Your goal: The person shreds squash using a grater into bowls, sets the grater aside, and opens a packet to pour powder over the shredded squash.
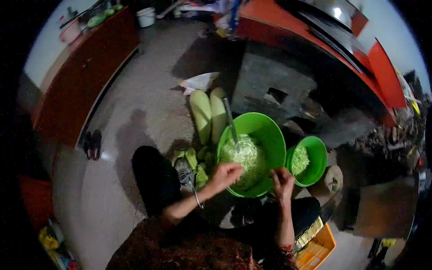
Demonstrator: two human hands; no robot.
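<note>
A large green bucket [275, 135] stands between my legs with pale green vegetable shreds [247, 164] inside. My left hand [226, 175] is closed at its near left rim; I cannot make out what its fingers hold, if anything. Across the opening, my right hand [283, 181] is pinched at the right rim, and its fingertips are too blurred to show any contents. A long, narrow metal-looking strip [230, 119] leans in the bucket, tilted over the far left rim. Close beside my right hand, a smaller green bucket [318, 157] also contains shreds.
Two long pale gourds [201, 112] lie beyond the large bucket, near a white bag [200, 82]. Green vegetable pieces [191, 158] lie by my shoe [183, 173]. An orange crate [321, 249] is at right, a dark stove block [270, 76] ahead, a brown cabinet [90, 67] at left.
</note>
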